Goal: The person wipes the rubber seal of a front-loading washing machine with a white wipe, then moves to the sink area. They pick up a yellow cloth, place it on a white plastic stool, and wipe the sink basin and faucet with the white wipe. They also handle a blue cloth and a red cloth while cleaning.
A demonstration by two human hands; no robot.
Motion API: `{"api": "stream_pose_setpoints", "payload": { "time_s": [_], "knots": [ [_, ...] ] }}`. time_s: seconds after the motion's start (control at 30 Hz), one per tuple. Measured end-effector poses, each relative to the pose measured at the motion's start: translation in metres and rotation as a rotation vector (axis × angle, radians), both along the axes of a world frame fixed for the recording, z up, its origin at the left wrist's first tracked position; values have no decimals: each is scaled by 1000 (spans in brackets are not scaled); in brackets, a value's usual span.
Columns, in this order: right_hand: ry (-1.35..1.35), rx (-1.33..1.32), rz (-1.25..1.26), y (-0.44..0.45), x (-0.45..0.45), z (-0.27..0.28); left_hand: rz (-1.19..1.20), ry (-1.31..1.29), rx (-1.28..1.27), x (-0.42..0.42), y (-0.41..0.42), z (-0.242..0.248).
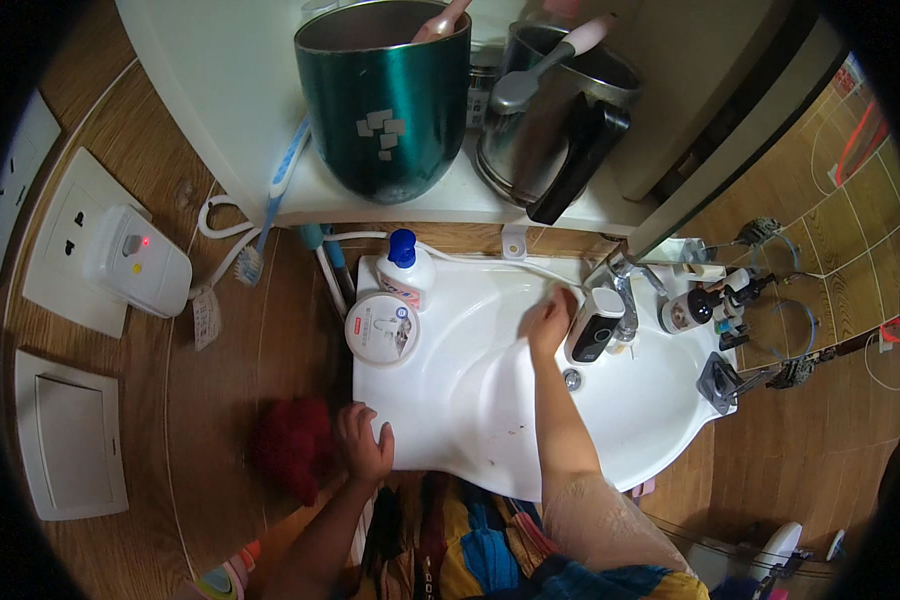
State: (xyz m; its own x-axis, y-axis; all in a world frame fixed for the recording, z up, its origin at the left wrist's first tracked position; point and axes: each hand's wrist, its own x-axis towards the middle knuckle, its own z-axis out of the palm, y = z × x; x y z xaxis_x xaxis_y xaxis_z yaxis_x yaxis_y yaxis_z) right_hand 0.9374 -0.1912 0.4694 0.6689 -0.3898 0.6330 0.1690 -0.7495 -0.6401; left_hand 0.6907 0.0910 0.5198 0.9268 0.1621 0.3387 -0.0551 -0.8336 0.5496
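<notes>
A white ceramic washbasin (465,450) lies before me. My right hand (552,321) reaches over its back part, just left of a black-and-white device (594,325) fixed at the chrome faucet (625,300); the fingers are partly hidden, and whether they hold anything cannot be told. My left hand (366,442) rests at the basin's left front edge, fingers apart, holding nothing, beside a dark red cloth-like item (296,446). A round white tub (382,328) and a white bottle with a blue cap (405,270) stand on the left rim. Small dark specks lie near the basin's front.
Above the basin, a white shelf (435,214) bears a green metal container (382,105) and a steel jug with a black handle (562,127). A blue toothbrush (274,199) hangs at its left. Bottles (688,309) and a grey soap dish (718,382) sit right, beside a mirror.
</notes>
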Motion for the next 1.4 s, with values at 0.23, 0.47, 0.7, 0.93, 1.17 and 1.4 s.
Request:
{"api": "stream_pose_setpoints", "payload": {
  "time_s": [0.23,0.47,0.7,0.93,1.17,1.4],
  "knots": [
    [349,-127,4,25,30,10,46,-46,54,-4,3,0],
    [137,2,529,94,0,29,-8,-7,49,-1,3,7],
    [164,-50,947,62,-47,28,-4,9,48,-2,3,-2],
    [118,-29,202,16,-47,38,7,27,69,-6,3,0],
    [134,-58,585,71,-63,16,18,61,104,-5,1,0],
    [139,101,464,55,-26,28,14,30,118,-7,2,-3]
  ]
}}
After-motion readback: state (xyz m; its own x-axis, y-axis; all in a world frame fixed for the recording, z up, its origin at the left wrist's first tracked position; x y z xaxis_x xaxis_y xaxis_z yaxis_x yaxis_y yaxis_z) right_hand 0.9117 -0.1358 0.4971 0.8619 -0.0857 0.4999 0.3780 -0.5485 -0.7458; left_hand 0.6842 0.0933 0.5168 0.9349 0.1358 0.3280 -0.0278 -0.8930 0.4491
